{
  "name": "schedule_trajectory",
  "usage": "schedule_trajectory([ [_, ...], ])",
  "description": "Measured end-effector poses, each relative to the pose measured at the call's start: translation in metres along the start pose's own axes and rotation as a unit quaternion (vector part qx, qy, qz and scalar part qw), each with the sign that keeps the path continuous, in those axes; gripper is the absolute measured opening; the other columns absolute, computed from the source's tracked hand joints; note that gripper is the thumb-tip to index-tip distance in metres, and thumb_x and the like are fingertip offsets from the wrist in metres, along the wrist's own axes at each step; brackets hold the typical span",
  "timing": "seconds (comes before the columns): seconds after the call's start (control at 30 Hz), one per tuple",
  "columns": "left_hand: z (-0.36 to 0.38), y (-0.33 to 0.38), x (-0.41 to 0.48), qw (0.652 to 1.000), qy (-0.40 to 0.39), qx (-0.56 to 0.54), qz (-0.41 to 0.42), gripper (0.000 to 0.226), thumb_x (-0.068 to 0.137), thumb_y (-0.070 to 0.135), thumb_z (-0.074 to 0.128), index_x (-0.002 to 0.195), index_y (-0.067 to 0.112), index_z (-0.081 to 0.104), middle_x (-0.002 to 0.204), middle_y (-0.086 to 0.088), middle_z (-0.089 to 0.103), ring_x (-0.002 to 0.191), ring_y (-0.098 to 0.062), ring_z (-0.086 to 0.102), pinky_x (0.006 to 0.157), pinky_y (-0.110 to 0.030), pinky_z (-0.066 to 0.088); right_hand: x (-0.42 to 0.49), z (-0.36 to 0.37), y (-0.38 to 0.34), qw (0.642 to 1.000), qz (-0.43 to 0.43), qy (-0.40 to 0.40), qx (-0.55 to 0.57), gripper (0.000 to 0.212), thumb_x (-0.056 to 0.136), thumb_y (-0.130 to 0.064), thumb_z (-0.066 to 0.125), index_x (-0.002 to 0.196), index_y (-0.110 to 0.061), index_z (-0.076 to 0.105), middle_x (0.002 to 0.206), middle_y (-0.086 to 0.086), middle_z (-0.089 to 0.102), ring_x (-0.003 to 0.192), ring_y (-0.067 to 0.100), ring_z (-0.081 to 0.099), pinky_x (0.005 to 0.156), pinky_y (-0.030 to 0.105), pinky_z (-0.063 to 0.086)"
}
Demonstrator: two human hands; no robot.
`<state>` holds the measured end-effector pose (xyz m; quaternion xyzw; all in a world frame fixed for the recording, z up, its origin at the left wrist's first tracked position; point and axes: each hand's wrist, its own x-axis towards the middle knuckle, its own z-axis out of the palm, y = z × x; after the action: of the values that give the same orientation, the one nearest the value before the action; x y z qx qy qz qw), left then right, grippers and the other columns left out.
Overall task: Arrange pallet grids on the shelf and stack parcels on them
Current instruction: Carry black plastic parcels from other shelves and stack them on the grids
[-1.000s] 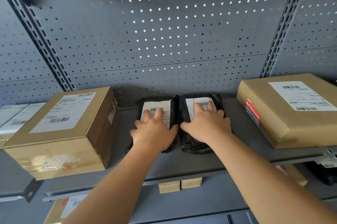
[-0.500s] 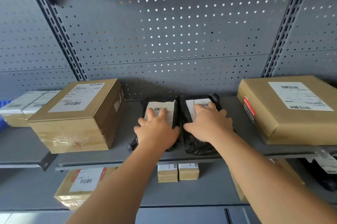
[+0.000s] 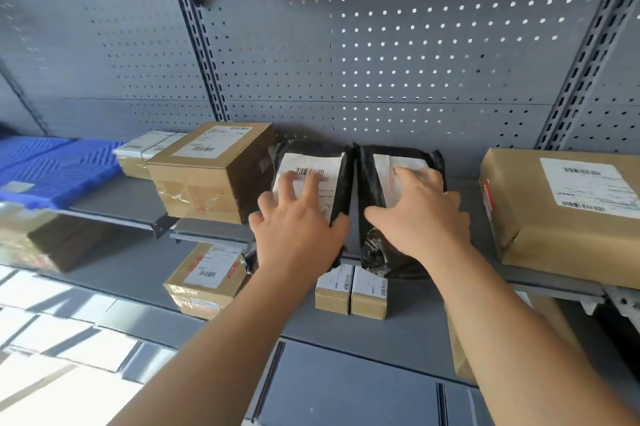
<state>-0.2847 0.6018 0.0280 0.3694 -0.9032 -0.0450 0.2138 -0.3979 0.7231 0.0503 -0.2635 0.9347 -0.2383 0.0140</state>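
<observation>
Two black plastic parcels with white labels lie side by side on the grey shelf (image 3: 464,193). My left hand (image 3: 298,221) grips the front of the left black parcel (image 3: 311,159), thumb hooked around its right edge. My right hand (image 3: 419,214) holds the right black parcel (image 3: 391,256) the same way, fingers spread over its label. A blue pallet grid (image 3: 59,169) lies on the neighbouring shelf at the far left.
A brown carton (image 3: 207,172) stands just left of the black parcels, with small boxes (image 3: 138,152) behind it. A flat brown parcel (image 3: 561,214) lies to the right. On the lower shelf sit another carton (image 3: 204,276) and two small boxes (image 3: 349,290). Perforated back panels rise behind.
The camera has swung left and back, bringing the blue pallet grid and the lower shelf into view. Both hands stay on the two black parcels, which have slid towards the shelf's front edge.
</observation>
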Motion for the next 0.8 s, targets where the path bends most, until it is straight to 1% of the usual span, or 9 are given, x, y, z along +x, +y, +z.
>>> schedule_trajectory([
  [0.13, -0.022, -0.012, -0.017, 0.999, 0.041, -0.001, -0.028, 0.067, 0.083, 0.063, 0.050, 0.144, 0.043, 0.032, 0.153, 0.002, 0.024, 0.130, -0.039, 0.037, 0.103, -0.054, 0.035, -0.014, -0.010, -0.016, 0.998, -0.046, 0.020, 0.024, 0.076, 0.078, -0.057, 0.062, 0.146, -0.036, 0.035, 0.160, -0.003, 0.021, 0.132, 0.044, 0.036, 0.103, 0.057, 0.039],
  [0.3, -0.051, -0.042, -0.029, 0.994, 0.080, 0.004, -0.075, 0.066, 0.082, 0.064, 0.051, 0.142, 0.044, 0.033, 0.153, 0.003, 0.026, 0.135, -0.038, 0.034, 0.105, -0.055, 0.033, -0.031, -0.011, -0.055, 0.992, -0.117, 0.029, 0.044, 0.078, 0.077, -0.057, 0.063, 0.146, -0.034, 0.036, 0.160, -0.003, 0.022, 0.132, 0.044, 0.037, 0.102, 0.057, 0.042],
  [0.43, -0.075, -0.079, -0.037, 0.986, 0.110, 0.017, -0.121, 0.065, 0.082, 0.064, 0.052, 0.142, 0.045, 0.035, 0.153, 0.003, 0.027, 0.134, -0.037, 0.035, 0.106, -0.053, 0.032, -0.045, -0.003, -0.095, 0.985, -0.165, 0.024, 0.042, 0.075, 0.079, -0.058, 0.062, 0.145, -0.035, 0.036, 0.158, -0.002, 0.023, 0.130, 0.043, 0.037, 0.101, 0.056, 0.042],
  [0.6, -0.101, -0.141, -0.054, 0.973, 0.134, 0.027, -0.184, 0.065, 0.083, 0.065, 0.053, 0.142, 0.045, 0.034, 0.153, 0.004, 0.026, 0.135, -0.036, 0.033, 0.107, -0.053, 0.031, -0.068, 0.018, -0.161, 0.971, -0.239, 0.010, 0.027, 0.077, 0.081, -0.061, 0.060, 0.148, -0.034, 0.033, 0.158, 0.000, 0.025, 0.132, 0.041, 0.036, 0.102, 0.055, 0.039],
  [0.7, -0.118, -0.190, -0.068, 0.963, 0.146, 0.035, -0.225, 0.066, 0.082, 0.065, 0.052, 0.142, 0.045, 0.034, 0.152, 0.003, 0.027, 0.134, -0.036, 0.034, 0.108, -0.053, 0.031, -0.086, 0.038, -0.210, 0.958, -0.285, -0.005, 0.032, 0.078, 0.082, -0.062, 0.060, 0.149, -0.034, 0.031, 0.159, 0.001, 0.024, 0.134, 0.040, 0.035, 0.103, 0.056, 0.038],
  [0.8, -0.135, -0.245, -0.084, 0.951, 0.159, 0.048, -0.262, 0.064, 0.081, 0.065, 0.051, 0.140, 0.045, 0.036, 0.150, 0.003, 0.028, 0.132, -0.036, 0.037, 0.106, -0.053, 0.032, -0.108, 0.065, -0.264, 0.949, -0.313, -0.031, 0.030, 0.079, 0.083, -0.063, 0.059, 0.151, -0.034, 0.030, 0.160, 0.001, 0.023, 0.136, 0.040, 0.034, 0.105, 0.057, 0.038],
])
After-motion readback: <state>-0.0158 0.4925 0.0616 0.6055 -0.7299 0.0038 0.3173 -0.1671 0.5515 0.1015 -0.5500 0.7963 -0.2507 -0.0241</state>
